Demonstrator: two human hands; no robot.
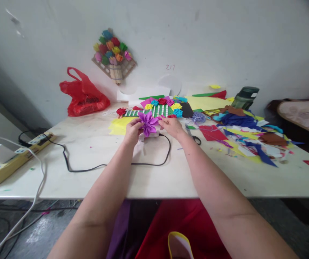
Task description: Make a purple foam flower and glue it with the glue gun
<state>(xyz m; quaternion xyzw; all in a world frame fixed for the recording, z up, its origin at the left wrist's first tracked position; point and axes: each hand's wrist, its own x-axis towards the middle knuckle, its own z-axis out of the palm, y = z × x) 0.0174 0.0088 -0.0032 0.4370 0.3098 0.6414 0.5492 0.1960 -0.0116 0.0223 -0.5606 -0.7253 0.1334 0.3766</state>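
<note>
A purple flower (148, 123) with pointed petals faces me above the table. My left hand (134, 130) pinches it at its left edge. On the other side my right hand (171, 126) has its fingers closed by a small pinkish-purple piece at the flower's right; exactly what they grip is too small to make out. Just below the flower lies a white device (152, 135) with a black cord, partly hidden. Behind my hands rests a green and white striped piece (158, 110) edged with red, yellow, blue and pink flowers.
Scissors (196, 140) and a red sheet (213, 132) lie to the right, near a heap of coloured scraps (251, 133). A dark bottle (245, 98) stands behind. At left are a red plastic bag (82, 95) and a power strip (16, 158); a black cord (86, 169) crosses the table.
</note>
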